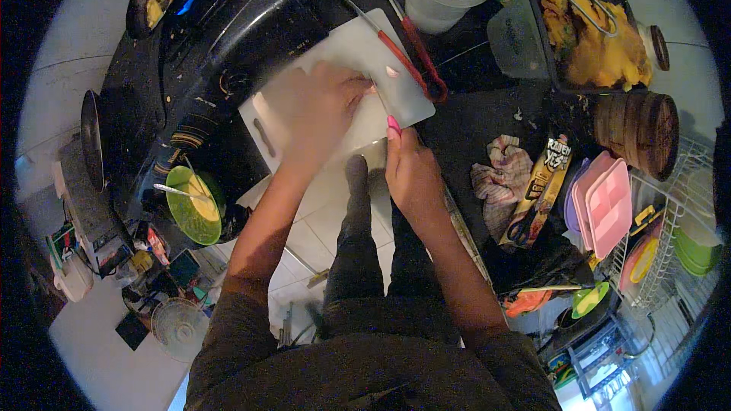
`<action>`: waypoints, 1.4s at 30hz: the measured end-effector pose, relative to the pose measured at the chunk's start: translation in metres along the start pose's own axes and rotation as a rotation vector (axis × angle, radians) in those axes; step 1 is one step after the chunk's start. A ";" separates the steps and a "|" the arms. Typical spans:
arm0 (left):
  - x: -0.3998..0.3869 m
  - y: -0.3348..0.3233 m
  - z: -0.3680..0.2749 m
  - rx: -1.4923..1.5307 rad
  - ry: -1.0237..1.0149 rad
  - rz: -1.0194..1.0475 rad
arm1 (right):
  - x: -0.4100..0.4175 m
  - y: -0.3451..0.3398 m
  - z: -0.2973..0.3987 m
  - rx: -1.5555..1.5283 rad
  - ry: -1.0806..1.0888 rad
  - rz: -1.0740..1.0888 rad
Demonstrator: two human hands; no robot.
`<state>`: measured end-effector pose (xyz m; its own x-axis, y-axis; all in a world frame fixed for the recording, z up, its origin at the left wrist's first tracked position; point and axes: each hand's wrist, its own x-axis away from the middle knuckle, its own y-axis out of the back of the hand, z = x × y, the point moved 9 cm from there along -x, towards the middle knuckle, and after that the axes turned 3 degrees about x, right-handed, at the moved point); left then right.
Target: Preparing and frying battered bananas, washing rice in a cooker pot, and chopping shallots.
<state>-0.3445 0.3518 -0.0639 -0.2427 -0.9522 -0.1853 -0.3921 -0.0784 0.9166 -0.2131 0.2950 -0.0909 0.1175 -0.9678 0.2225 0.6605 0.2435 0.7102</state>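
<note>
A white plastic cutting board (pixel 420 100) lies before me at a slant. My right hand (pixel 414 165) is closed around the pink handle of a knife (pixel 393 124), whose thin blade points up over the board. Over the board's middle, my left hand (pixel 331 97) is blurred, its fingertips close to the blade; whether it holds anything is unclear. A small pale piece of food (pixel 392 71) rests on the board, and another pale piece (pixel 261 105) is near its left edge. Tongs with red handles (pixel 402 57) lie across the board's upper right.
A green bowl (pixel 194 228) with yellow batter and utensils stands left. At upper left, a pan (pixel 137 11) holds food above a blue flame. A tray of fried food (pixel 599 40), a crumpled cloth (pixel 502 177), pink plates (pixel 608 205) and a wire dish rack (pixel 657 274) are right.
</note>
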 end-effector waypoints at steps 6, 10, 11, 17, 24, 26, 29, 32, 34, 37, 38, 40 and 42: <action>0.001 -0.001 0.002 -0.026 0.015 0.024 | -0.003 0.000 0.005 0.003 0.053 -0.017; 0.002 0.004 0.000 0.151 -0.038 -0.082 | -0.005 0.000 0.006 0.092 0.009 0.024; 0.003 0.004 0.001 0.151 -0.034 -0.083 | -0.006 -0.001 0.006 0.104 -0.018 0.061; 0.003 0.005 0.000 0.201 -0.025 -0.100 | -0.008 -0.004 0.001 0.002 0.111 -0.009; 0.003 -0.017 0.014 0.135 0.002 -0.046 | -0.005 -0.006 0.001 0.002 0.119 0.007; 0.007 -0.032 0.027 0.066 0.035 0.011 | -0.005 -0.005 0.005 -0.042 0.156 -0.043; 0.006 -0.024 0.019 0.069 0.001 -0.015 | -0.002 -0.003 0.002 -0.086 0.139 -0.052; 0.001 0.001 0.000 0.182 -0.067 -0.102 | -0.002 -0.005 -0.003 -0.059 0.094 -0.017; 0.001 -0.015 0.012 0.047 -0.022 -0.033 | -0.003 -0.002 0.006 -0.033 0.104 -0.017; 0.002 0.010 0.001 0.234 -0.021 -0.134 | -0.002 -0.005 0.004 0.008 0.019 0.034; 0.002 0.010 0.002 0.233 -0.020 -0.133 | -0.003 -0.007 0.003 0.025 0.007 0.041; 0.002 0.008 0.002 0.256 -0.023 -0.127 | -0.003 -0.007 0.002 0.046 -0.008 0.047; 0.003 0.005 0.002 0.224 -0.029 -0.115 | -0.003 -0.001 0.008 0.049 0.035 0.013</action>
<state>-0.3489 0.3491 -0.0603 -0.2086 -0.9318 -0.2971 -0.6047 -0.1159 0.7879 -0.2207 0.2983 -0.0869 0.1524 -0.9659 0.2091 0.6217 0.2582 0.7395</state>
